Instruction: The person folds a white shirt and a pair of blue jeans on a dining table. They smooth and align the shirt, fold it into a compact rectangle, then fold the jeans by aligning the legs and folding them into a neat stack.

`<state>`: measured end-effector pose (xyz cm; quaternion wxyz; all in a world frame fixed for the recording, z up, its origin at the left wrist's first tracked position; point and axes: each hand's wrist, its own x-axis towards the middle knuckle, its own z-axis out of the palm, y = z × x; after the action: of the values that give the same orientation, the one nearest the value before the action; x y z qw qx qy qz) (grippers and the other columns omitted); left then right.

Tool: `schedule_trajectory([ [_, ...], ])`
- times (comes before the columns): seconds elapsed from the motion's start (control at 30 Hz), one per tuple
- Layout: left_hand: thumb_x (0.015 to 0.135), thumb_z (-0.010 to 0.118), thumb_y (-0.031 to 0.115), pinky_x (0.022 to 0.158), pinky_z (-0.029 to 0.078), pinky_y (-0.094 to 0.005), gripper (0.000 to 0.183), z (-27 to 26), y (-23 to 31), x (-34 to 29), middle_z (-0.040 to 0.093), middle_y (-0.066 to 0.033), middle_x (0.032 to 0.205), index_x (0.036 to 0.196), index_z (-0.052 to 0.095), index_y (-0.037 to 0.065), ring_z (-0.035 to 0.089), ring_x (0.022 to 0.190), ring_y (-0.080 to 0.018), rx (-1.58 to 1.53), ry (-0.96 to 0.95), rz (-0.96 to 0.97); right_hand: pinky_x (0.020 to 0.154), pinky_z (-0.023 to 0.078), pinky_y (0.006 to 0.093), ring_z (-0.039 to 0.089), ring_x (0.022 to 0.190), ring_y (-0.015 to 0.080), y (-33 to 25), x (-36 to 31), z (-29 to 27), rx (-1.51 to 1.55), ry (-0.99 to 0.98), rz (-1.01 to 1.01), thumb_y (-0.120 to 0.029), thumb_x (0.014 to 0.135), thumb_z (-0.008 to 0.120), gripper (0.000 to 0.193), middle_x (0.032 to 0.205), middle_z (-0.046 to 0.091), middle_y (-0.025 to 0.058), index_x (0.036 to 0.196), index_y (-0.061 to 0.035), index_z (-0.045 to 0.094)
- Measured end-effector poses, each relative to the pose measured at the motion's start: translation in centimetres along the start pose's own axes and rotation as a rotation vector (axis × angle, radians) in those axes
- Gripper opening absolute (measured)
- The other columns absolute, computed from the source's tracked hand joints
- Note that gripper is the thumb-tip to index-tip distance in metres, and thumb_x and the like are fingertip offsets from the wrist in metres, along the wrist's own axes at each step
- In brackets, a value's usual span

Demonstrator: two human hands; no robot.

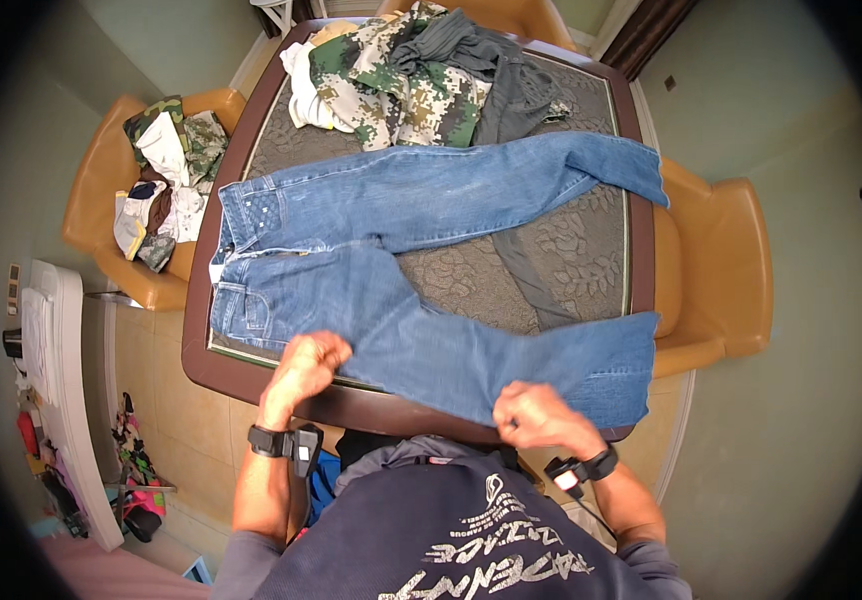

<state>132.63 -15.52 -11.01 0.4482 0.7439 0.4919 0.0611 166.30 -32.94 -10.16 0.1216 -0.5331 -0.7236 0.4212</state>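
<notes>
Gripping jeans leg edge, both hands

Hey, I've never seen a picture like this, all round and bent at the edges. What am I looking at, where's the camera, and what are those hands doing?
The camera sits on a person's head and looks down, so you see their own forearms coming in from the bottom. Its wide lens bends straight lines near the rim, which is why the table looks curved.

There is no machine here, only two bare hands, each with a black band at the wrist. The left hand and the right hand both grip the near leg of a pair of blue jeans, spread flat with the waist to the left.

At the far end lies a pile of clothes: a camouflage jacket and a dark grey garment. Orange chairs stand around the table; the one on the left holds more clothes.
</notes>
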Motion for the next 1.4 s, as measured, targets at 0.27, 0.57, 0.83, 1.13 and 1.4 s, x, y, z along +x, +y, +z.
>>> schedule_trajectory([
  [0.27,0.084,0.07,0.008,0.074,0.053,-0.0412,0.018,5.0,2.5,-0.7,0.067,-0.0157,0.086,0.1,0.07,0.001,0.066,0.085,-0.0351,0.079,0.185,0.119,0.065,0.052,0.0387,0.064,0.071,0.0299,1.7,-1.3,2.8,0.25,0.405,0.304,-0.008,0.084,0.069,0.006,0.076,0.063,0.013,0.088,-0.0031,0.066],
  [0.57,0.08,0.074,0.005,0.08,0.052,-0.0414,0.023,11.4,10.7,5.9,0.065,-0.0142,0.099,0.102,0.067,0.0,0.063,0.093,-0.0341,0.095,0.139,0.634,0.065,0.05,0.0275,0.059,0.069,0.0098,14.5,-11.3,1.2,0.314,1.164,0.693,-0.006,0.086,0.07,0.01,0.078,0.066,0.0027,0.096,-0.0046,0.07],
  [0.83,0.085,0.073,0.015,0.083,0.053,-0.0435,0.031,18.6,14.6,8.6,0.067,-0.0189,0.101,0.11,0.066,-0.002,0.063,0.098,-0.0392,0.099,-0.233,0.665,0.067,0.047,0.0241,0.056,0.072,0.0076,21.6,-19.8,2.8,0.67,1.271,0.967,-0.002,0.083,0.07,0.02,0.08,0.064,-0.0003,0.103,0.0001,0.065],
  [1.13,0.075,0.077,0.008,0.079,0.051,-0.0441,0.033,21.8,20.6,8.1,0.064,-0.0153,0.102,0.104,0.066,0.0,0.061,0.092,-0.0376,0.16,-0.034,0.966,0.068,0.053,0.0361,0.061,0.073,0.027,20.0,-19.7,-0.3,0.166,0.98,0.79,-0.004,0.08,0.071,0.034,0.09,0.063,0.0118,0.112,-0.0098,0.067],
  [1.4,0.078,0.072,0.008,0.08,0.052,-0.0467,0.03,24.8,17.2,10.1,0.062,-0.019,0.105,0.106,0.063,0.002,0.061,0.096,-0.0399,0.281,-0.068,0.684,0.066,0.051,0.0446,0.061,0.076,0.0354,19.9,-19.6,-2.4,-0.201,0.896,0.551,-0.006,0.081,0.068,0.012,0.085,0.056,0.0116,0.091,-0.0065,0.063],
])
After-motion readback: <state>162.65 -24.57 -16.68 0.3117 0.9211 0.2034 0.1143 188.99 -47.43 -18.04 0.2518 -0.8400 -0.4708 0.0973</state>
